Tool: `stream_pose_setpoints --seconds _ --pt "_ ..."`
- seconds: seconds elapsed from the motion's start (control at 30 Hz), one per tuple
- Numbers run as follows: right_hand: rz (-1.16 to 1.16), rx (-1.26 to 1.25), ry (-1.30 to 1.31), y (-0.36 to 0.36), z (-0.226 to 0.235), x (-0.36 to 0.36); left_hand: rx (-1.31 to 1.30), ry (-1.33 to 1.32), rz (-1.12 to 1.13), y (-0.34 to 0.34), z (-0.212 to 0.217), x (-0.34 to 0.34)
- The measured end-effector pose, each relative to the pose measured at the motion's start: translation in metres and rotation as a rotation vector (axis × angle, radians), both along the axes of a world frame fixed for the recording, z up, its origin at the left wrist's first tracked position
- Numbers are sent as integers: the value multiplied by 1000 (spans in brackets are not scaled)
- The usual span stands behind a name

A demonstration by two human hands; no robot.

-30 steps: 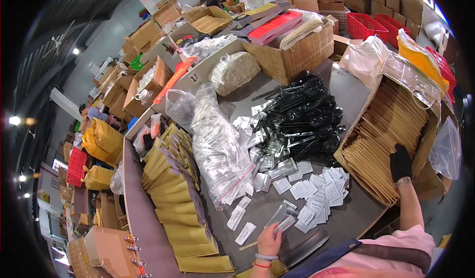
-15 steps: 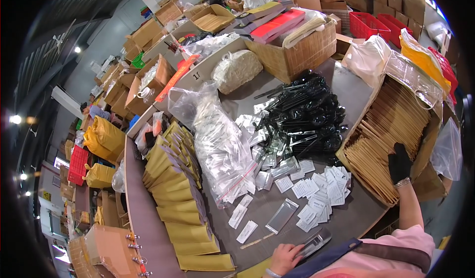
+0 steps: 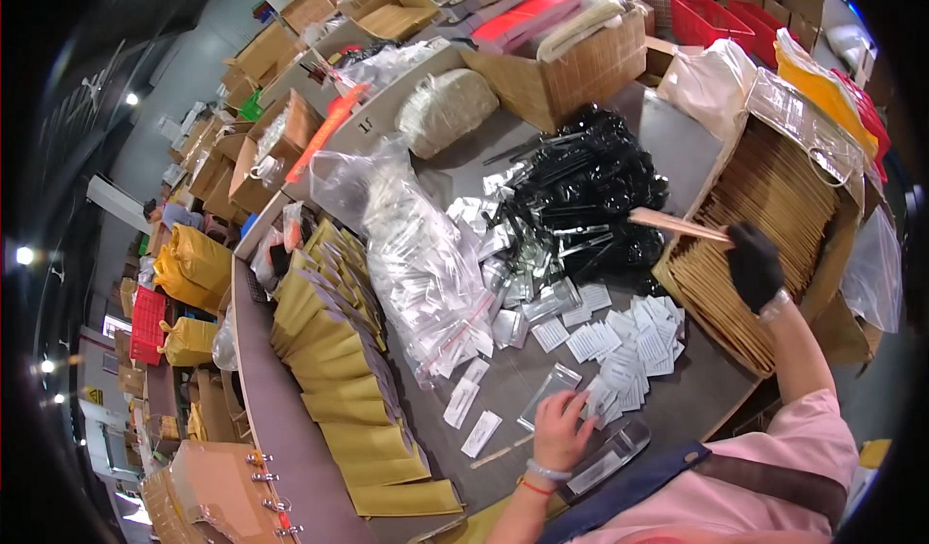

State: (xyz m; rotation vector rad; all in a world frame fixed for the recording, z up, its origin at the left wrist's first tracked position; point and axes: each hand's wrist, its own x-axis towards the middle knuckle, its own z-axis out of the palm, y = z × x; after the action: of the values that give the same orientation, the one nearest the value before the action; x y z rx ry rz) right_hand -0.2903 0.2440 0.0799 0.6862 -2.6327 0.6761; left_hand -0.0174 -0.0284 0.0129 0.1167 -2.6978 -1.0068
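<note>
My right hand (image 3: 754, 265), in a black glove, grips a tan padded envelope (image 3: 677, 224) and lifts it out of a cardboard box of upright envelopes (image 3: 764, 205) at the right. My bare left hand (image 3: 561, 426) rests low on the grey table (image 3: 523, 375), fingers spread over a clear flat packet (image 3: 550, 395). Small white labelled packets (image 3: 619, 336) lie scattered just right of that hand. Behind them is a heap of black items in clear sleeves (image 3: 585, 205).
A row of stacked tan envelopes (image 3: 353, 370) runs along the table's left. Clear plastic bags of small packets (image 3: 416, 263) lie mid-table. Open cardboard boxes (image 3: 571, 60), red crates (image 3: 735, 21) and yellow sacks (image 3: 194, 263) surround the table. A person works at the far back.
My right hand has pulled one envelope up out of the box. My left hand has come back up onto the table beside the clear packet.
</note>
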Motion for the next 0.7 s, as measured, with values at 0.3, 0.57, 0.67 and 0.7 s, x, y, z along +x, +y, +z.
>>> stream_pose_setpoints --seconds 0.3,0.57,0.67,0.7 --pt "282 365 83 -134 23 -46 -141 -34 50 -9 -17 -77" --pt "258 375 254 -140 -9 -77 -126 -248 -8 -17 -14 -101" --pt "204 426 150 -146 -3 -77 -88 -239 -15 -22 -12 -105" --pt "252 424 188 -146 -1 -74 -87 -239 -18 -23 -13 -105"
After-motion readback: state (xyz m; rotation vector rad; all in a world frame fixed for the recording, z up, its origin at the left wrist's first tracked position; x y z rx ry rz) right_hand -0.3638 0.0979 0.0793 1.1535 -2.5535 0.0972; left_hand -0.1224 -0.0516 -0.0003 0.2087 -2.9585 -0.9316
